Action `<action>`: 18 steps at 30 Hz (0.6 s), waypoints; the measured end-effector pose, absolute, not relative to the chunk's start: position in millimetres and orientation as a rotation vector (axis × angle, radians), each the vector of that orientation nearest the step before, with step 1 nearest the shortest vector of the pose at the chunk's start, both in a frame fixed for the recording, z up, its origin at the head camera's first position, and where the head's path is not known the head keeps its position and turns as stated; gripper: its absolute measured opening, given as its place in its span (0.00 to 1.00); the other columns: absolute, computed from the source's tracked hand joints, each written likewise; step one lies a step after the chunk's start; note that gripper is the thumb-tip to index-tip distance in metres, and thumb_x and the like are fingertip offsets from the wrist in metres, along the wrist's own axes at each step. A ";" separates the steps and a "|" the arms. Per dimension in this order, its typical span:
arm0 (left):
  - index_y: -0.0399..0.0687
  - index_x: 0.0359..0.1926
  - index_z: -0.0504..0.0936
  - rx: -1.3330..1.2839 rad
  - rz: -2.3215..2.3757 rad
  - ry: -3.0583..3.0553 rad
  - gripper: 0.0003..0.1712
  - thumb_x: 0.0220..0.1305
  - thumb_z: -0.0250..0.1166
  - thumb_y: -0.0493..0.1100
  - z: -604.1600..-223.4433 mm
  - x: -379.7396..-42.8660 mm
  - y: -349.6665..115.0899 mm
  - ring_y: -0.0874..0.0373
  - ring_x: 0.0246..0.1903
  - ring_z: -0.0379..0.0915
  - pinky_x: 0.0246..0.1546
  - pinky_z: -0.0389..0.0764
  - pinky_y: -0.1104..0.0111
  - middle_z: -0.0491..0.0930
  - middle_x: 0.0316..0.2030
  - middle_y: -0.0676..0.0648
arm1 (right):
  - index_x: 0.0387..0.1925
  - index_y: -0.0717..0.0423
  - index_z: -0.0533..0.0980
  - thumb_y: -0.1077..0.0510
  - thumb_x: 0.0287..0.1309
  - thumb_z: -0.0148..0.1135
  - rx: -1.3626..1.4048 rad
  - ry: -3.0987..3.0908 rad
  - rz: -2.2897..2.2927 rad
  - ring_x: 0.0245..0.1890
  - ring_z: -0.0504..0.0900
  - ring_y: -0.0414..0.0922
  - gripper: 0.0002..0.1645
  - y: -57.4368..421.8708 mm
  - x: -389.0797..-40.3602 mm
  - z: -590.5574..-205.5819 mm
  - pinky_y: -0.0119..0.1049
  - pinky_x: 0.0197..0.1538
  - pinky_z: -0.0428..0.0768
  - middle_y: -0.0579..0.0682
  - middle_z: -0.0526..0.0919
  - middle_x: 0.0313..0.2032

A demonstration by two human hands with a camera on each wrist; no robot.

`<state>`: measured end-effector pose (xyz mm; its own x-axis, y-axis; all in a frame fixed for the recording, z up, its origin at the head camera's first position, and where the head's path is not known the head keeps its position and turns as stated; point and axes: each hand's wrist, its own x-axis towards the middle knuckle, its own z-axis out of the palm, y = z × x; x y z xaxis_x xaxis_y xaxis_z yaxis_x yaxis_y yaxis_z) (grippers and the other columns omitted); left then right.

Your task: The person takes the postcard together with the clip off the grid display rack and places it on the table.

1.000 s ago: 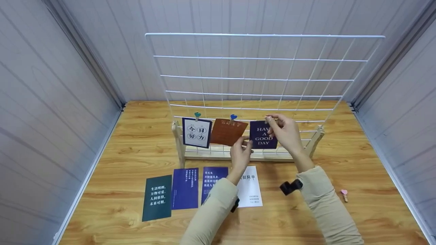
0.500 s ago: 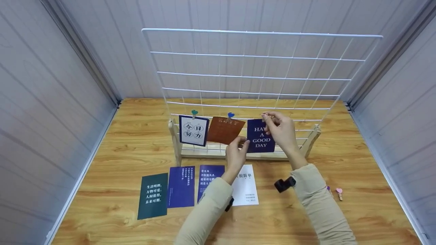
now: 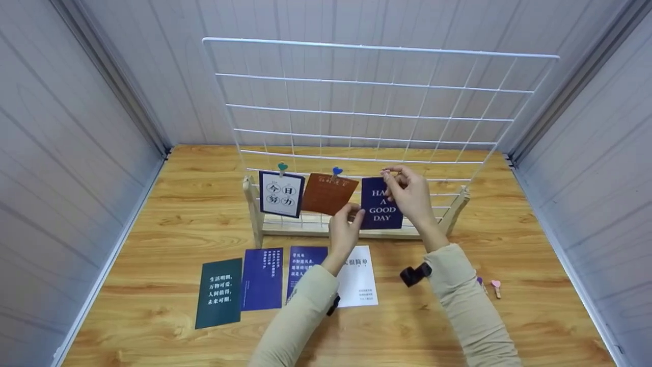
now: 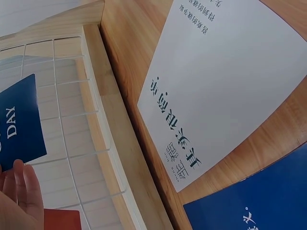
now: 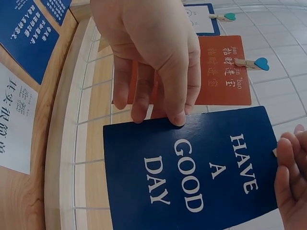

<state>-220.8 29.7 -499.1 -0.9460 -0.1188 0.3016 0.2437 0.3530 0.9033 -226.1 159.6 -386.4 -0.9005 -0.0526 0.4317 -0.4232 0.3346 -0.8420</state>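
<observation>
A dark blue card [image 3: 382, 204] reading "HAVE A GOOD DAY" stands upright against the lower part of the white wire grid [image 3: 377, 112]. My left hand [image 3: 345, 229] pinches its left edge between thumb and fingers, also plain in the right wrist view. At the card's top edge, my right hand [image 3: 411, 196] pinches a small clothespin with a pink top [image 3: 385, 172], mostly hidden by the fingers. To the left, an orange card [image 3: 330, 194] hangs from a blue-heart clothespin [image 3: 336, 172], and a white card with a blue border [image 3: 281, 194] from a green-heart clothespin [image 3: 282, 167].
The grid sits in a wooden stand [image 3: 453, 216]. In front lie a green card [image 3: 219, 293], a blue card [image 3: 262, 280], another blue card [image 3: 308, 260] partly under my left sleeve, and a white card [image 3: 364, 278]. A pink-heart clothespin [image 3: 496, 288] and a purple one [image 3: 480, 281] lie beside my right sleeve.
The whole scene has shifted left in the head view. The blue card's lower edge has come down a little against the grid. Both hands keep their holds; the purple clothespin has come into sight.
</observation>
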 end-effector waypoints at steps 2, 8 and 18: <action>0.43 0.30 0.79 -0.118 -1.621 -2.297 0.04 0.57 0.60 0.39 -499.5 -220.8 28.5 0.64 0.26 0.73 0.30 0.73 0.73 0.79 0.26 0.53 | 0.36 0.70 0.74 0.66 0.57 0.53 0.433 -2.262 1.574 0.13 0.69 0.52 0.09 157.7 -226.6 -387.3 0.24 0.16 0.66 0.64 0.72 0.15; 0.43 0.30 0.79 -0.161 -1.630 -2.281 0.03 0.57 0.60 0.38 -502.8 -219.4 25.5 0.64 0.24 0.73 0.27 0.73 0.74 0.79 0.26 0.53 | 0.35 0.69 0.74 0.65 0.57 0.54 0.437 -2.195 1.563 0.11 0.64 0.36 0.08 154.5 -229.6 -390.8 0.24 0.14 0.61 0.54 0.68 0.12; 0.41 0.29 0.78 -0.210 -1.678 -2.258 0.04 0.57 0.60 0.37 -509.4 -213.7 27.3 0.64 0.21 0.72 0.21 0.73 0.74 0.77 0.22 0.52 | 0.34 0.70 0.74 0.66 0.55 0.55 0.457 -2.142 1.595 0.10 0.63 0.35 0.08 154.6 -229.7 -390.8 0.23 0.12 0.59 0.53 0.67 0.11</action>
<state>-213.7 27.3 -509.4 -0.9384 -0.0710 0.3383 0.3034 0.2998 0.9045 -229.7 154.6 -390.8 -0.8536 -0.0081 0.5208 -0.5013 0.2844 -0.8172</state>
